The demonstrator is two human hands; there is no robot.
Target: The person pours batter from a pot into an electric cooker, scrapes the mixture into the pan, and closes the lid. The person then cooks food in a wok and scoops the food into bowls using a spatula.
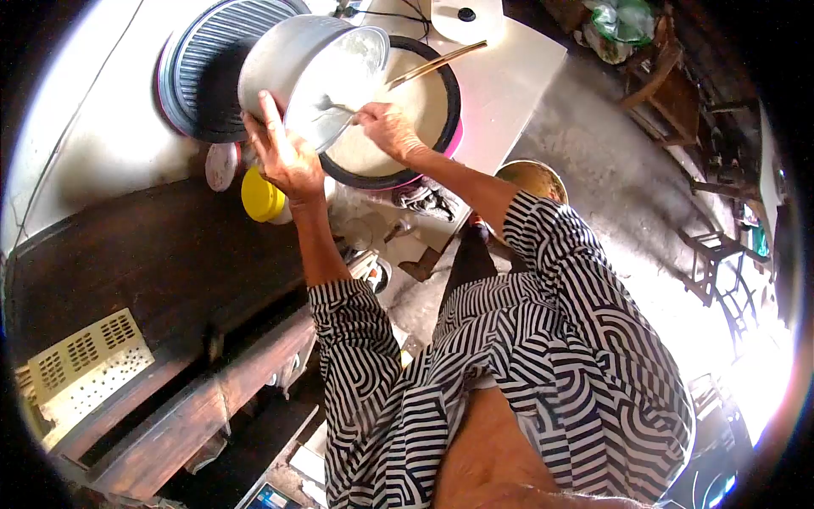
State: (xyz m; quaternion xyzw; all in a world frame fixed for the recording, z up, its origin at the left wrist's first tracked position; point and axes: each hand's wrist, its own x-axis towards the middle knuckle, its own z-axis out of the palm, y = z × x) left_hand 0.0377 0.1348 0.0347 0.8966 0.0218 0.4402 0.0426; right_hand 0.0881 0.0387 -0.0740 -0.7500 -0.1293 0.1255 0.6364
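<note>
My left hand point(287, 159) grips a silver metal pot point(270, 66) by its side and base, fingers spread along the wall. The pot is tilted, its mouth turned toward the right over a round black-rimmed pan point(453, 102) full of whitish liquid point(424, 106). In my right hand point(392, 129) is a metal spoon point(327, 103), its bowl inside the pot mouth. Whitish residue coats the inside of the pot. A pair of wooden chopsticks point(437, 64) rests across the pan, with the lower ends hidden near the pot rim.
A ridged round metal tray point(191, 72) lies left of the pot. Nearby are a yellow-lidded jar point(261, 195) and a pinkish lid point(222, 165). A striped cloth point(426, 202) hangs below the pan, and a bucket point(536, 176) stands on the floor. A perforated cream basket point(85, 365) sits lower left.
</note>
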